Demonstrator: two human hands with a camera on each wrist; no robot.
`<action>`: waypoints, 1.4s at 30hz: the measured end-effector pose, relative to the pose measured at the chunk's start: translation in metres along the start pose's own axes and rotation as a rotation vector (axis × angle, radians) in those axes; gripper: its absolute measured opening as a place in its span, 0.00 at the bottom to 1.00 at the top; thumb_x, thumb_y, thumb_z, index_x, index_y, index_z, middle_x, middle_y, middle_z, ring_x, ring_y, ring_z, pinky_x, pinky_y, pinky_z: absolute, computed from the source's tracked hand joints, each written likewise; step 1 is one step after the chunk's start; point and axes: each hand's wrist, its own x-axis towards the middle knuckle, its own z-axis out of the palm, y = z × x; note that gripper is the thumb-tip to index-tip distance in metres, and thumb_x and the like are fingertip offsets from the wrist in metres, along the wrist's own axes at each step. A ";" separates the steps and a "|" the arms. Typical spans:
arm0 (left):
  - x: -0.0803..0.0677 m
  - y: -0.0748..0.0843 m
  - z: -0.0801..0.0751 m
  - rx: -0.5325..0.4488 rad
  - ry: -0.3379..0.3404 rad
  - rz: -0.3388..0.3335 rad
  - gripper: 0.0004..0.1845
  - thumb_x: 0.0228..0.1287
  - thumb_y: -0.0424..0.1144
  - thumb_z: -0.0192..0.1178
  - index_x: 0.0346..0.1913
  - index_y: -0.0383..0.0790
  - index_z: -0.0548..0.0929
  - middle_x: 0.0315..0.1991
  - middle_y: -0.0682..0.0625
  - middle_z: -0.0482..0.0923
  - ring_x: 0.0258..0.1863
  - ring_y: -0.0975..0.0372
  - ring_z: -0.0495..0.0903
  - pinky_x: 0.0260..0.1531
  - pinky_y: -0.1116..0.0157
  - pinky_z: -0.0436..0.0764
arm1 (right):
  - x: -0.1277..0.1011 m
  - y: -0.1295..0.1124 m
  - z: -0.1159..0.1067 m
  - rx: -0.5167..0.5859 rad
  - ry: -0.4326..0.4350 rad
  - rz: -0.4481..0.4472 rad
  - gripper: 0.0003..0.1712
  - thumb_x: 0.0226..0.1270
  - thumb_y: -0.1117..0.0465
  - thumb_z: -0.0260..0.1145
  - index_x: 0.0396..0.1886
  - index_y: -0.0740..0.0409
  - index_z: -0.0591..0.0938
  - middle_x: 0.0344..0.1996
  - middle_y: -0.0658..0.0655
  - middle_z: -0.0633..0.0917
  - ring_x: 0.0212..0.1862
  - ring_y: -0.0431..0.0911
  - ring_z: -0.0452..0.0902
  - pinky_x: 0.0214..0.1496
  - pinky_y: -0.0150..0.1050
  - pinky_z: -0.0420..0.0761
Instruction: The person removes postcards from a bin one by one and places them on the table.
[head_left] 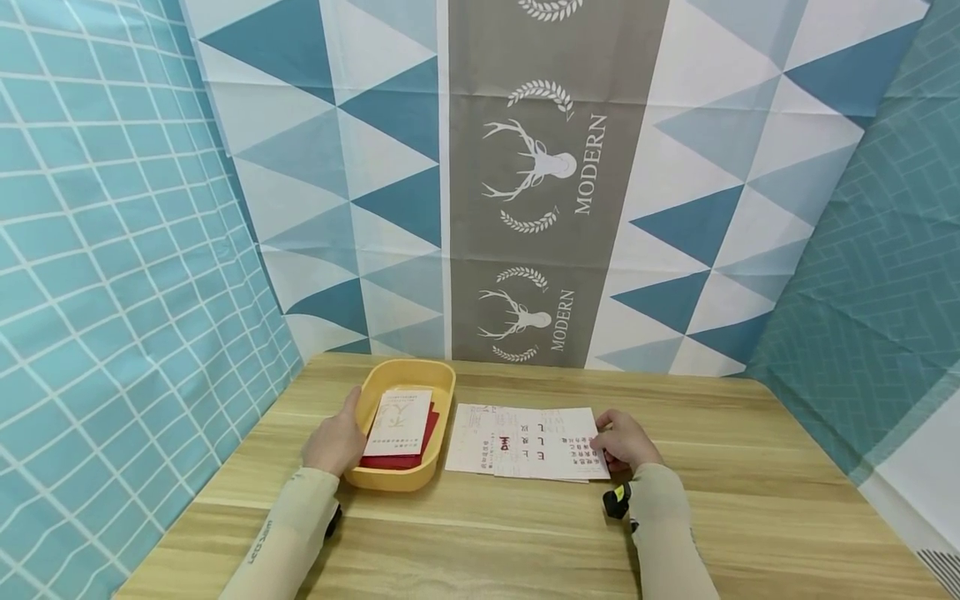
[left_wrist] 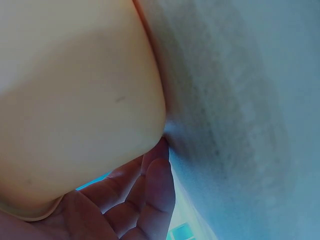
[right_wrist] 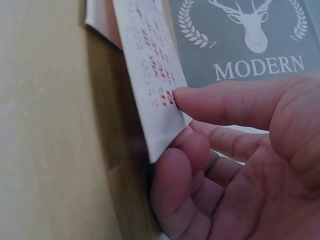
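A yellow tray (head_left: 444,375) sits on the wooden table (head_left: 525,533), with a white printed card (head_left: 399,422) lying on a red envelope (head_left: 423,446) inside it. My left hand (head_left: 335,440) grips the tray's left rim, thumb along the edge. In the left wrist view its fingers (left_wrist: 150,195) lie against the tray's outer wall (left_wrist: 75,100). Right of the tray, several overlapping white printed cards (head_left: 525,442) are spread flat. My right hand (head_left: 624,442) pinches their right edge. Up close, the thumb (right_wrist: 225,102) presses on the top card (right_wrist: 155,75) and the fingers curl beneath.
Patterned cloth backdrops (head_left: 540,192) hang close behind and on both sides of the table. A black wrist camera (head_left: 617,500) sits on the right sleeve. Bare wood (head_left: 750,467) extends right of the cards and along the front edge.
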 end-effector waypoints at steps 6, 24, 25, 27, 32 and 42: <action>0.001 0.000 0.000 -0.003 -0.010 -0.007 0.38 0.71 0.33 0.45 0.81 0.46 0.48 0.47 0.27 0.82 0.30 0.47 0.80 0.25 0.52 0.77 | 0.000 -0.002 0.002 -0.032 0.034 -0.002 0.19 0.61 0.69 0.66 0.52 0.69 0.76 0.21 0.55 0.75 0.20 0.43 0.69 0.22 0.35 0.75; 0.003 0.000 0.002 0.005 0.001 -0.005 0.37 0.72 0.33 0.45 0.81 0.45 0.48 0.51 0.26 0.81 0.35 0.45 0.83 0.31 0.48 0.81 | 0.000 -0.008 0.008 -0.163 0.099 -0.020 0.17 0.60 0.66 0.69 0.47 0.68 0.78 0.39 0.65 0.81 0.30 0.50 0.74 0.22 0.36 0.74; 0.003 0.000 0.002 0.005 0.000 -0.006 0.37 0.72 0.33 0.45 0.81 0.45 0.48 0.51 0.26 0.81 0.35 0.45 0.83 0.31 0.48 0.81 | 0.000 -0.008 0.008 -0.165 0.101 -0.014 0.17 0.61 0.66 0.69 0.47 0.68 0.78 0.39 0.65 0.82 0.30 0.50 0.74 0.22 0.36 0.74; 0.002 0.000 0.001 0.006 -0.002 -0.006 0.37 0.72 0.33 0.45 0.81 0.45 0.48 0.51 0.25 0.81 0.34 0.46 0.83 0.30 0.48 0.80 | 0.000 -0.008 0.009 -0.170 0.105 -0.008 0.17 0.61 0.66 0.69 0.48 0.67 0.78 0.40 0.65 0.82 0.30 0.50 0.74 0.22 0.37 0.74; 0.000 0.000 -0.001 0.009 -0.002 -0.002 0.39 0.68 0.32 0.47 0.81 0.45 0.48 0.49 0.25 0.81 0.34 0.44 0.83 0.29 0.48 0.80 | -0.004 -0.008 0.009 -0.181 0.109 -0.018 0.16 0.62 0.67 0.68 0.48 0.67 0.77 0.41 0.66 0.81 0.28 0.51 0.74 0.22 0.38 0.74; 0.000 0.000 -0.001 0.009 -0.004 -0.004 0.39 0.68 0.32 0.47 0.81 0.46 0.48 0.51 0.25 0.81 0.37 0.42 0.84 0.32 0.46 0.80 | -0.002 -0.008 0.010 -0.176 0.106 -0.015 0.15 0.63 0.66 0.67 0.48 0.66 0.76 0.41 0.66 0.81 0.29 0.51 0.74 0.23 0.38 0.74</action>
